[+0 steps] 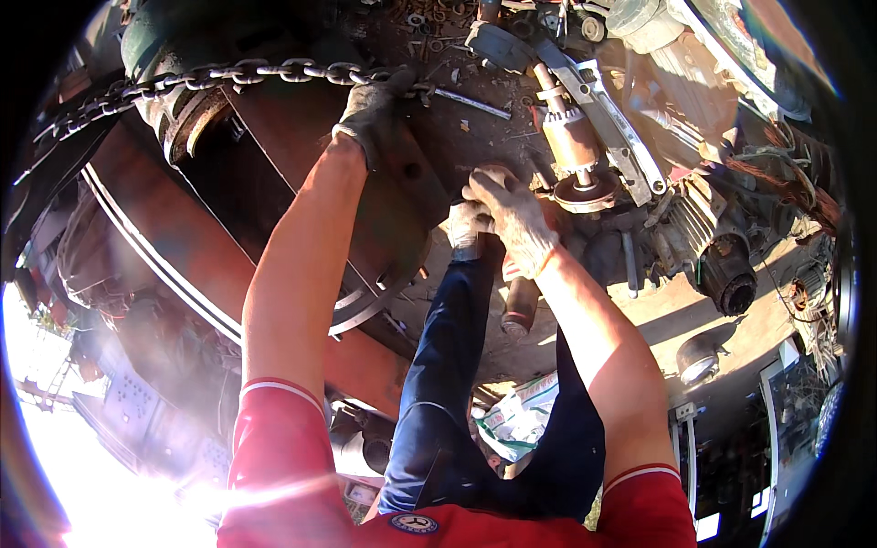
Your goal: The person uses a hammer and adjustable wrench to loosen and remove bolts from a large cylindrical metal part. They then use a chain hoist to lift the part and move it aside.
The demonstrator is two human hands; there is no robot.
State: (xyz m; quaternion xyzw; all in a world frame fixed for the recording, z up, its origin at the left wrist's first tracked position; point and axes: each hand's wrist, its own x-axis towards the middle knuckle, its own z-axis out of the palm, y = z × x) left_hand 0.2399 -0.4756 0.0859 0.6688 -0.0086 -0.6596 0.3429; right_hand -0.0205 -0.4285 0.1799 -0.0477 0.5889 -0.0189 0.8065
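Note:
My left hand (367, 117), in a grey work glove, reaches up over a large dark rusty metal housing (196, 251). Its fingers are closed around a heavy steel chain (297, 70), which runs off to the left; a short end shows past the glove. My right hand (516, 219), gloved too, is beside my left shoe (468, 226) with its fingers curled. A dark brown rounded shape touches those fingertips, but what they hold is hidden. A thin steel rod (472, 103) lies on the ground right of the chain's end.
A motor rotor (572, 142) stands at the right, against a long metal bar (607, 123). Further right lies a finned motor housing (699, 224). A rusty cylinder (520, 309) and a white-green bag (521, 416) are between my legs. Small metal parts litter the far ground.

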